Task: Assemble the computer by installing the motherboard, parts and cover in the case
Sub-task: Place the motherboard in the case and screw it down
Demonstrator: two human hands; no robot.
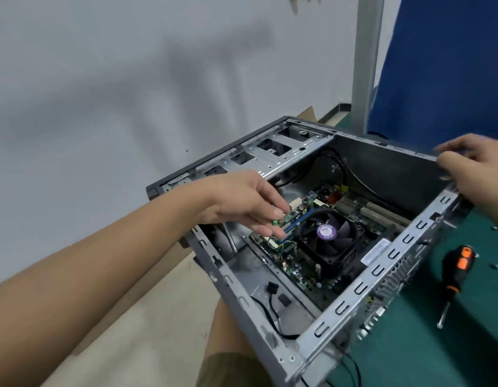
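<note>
An open grey computer case lies on its side on a green table, with no cover on it. Inside sits the green motherboard with a black cooler fan that has a purple label. My left hand reaches into the case and pinches a green memory stick, held edge-on over the blue slots beside the fan. My right hand grips the case's far upper rim at the right corner. Black cables run along the case's back wall.
A black and orange screwdriver lies on the green table to the right of the case, with small screws near it. A blue partition and a grey post stand behind. Cardboard lies on the floor at the left.
</note>
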